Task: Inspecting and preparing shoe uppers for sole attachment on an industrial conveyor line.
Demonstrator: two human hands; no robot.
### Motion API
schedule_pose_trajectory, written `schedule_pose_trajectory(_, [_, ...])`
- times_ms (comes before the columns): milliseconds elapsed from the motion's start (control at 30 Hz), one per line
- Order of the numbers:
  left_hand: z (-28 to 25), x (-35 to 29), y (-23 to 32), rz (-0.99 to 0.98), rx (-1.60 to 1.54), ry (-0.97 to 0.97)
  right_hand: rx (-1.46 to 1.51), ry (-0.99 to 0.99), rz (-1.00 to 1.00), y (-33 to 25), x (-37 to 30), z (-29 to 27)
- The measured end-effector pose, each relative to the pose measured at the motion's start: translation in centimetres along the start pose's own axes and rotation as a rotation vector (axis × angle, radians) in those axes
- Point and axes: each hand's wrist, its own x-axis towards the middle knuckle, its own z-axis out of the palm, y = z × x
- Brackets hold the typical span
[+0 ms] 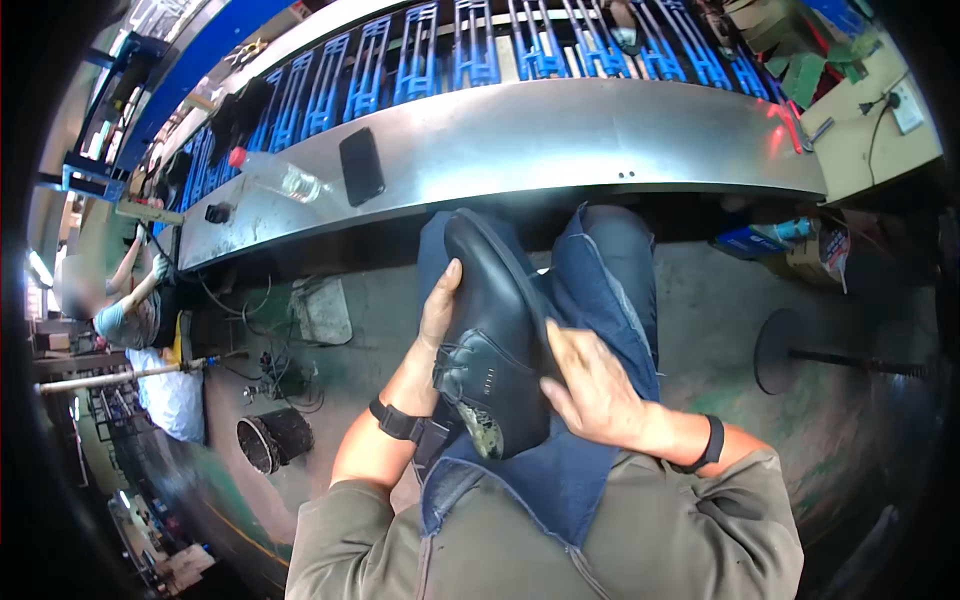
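Observation:
A black leather lace-up shoe (492,300) lies over my lap on its side, toe pointing away from me and sole toward the right. Its lining at the heel opening has a mottled green-grey pattern. My left hand (440,305) grips the upper near the toe, thumb lying along the leather. Against the sole edge, my right hand (597,388) presses with bent fingers, its thumb beside the heel part; the fingertips are partly hidden and slightly blurred. Beneath the shoe is a dark blue apron (580,470) over my legs.
Ahead runs a metal bench edge (560,130) with a phone (361,167) and a plastic bottle (285,178). Behind it is a row of blue racks (470,50). A black bucket (275,440) is at left, a round-based stand (778,352) at right. Another person (130,315) works far left.

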Motion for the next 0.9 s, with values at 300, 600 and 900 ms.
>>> schedule_pose_trajectory(300, [7.5, 4.8, 3.4, -0.124, 0.106, 0.215, -0.274, 0.171, -0.441, 2.6, 4.3, -1.0])
schedule_pose_trajectory(600, [2.5, 0.2, 7.5, 0.4, 1.394, 0.304, 0.106, 0.309, -0.522, -2.1, 15.3, -6.9])
schedule_pose_trajectory(900, [6.5, 1.0, 3.2, 0.718, 1.198, 0.093, 0.799, 0.005, 0.252, 10.7, 12.6, 1.7])
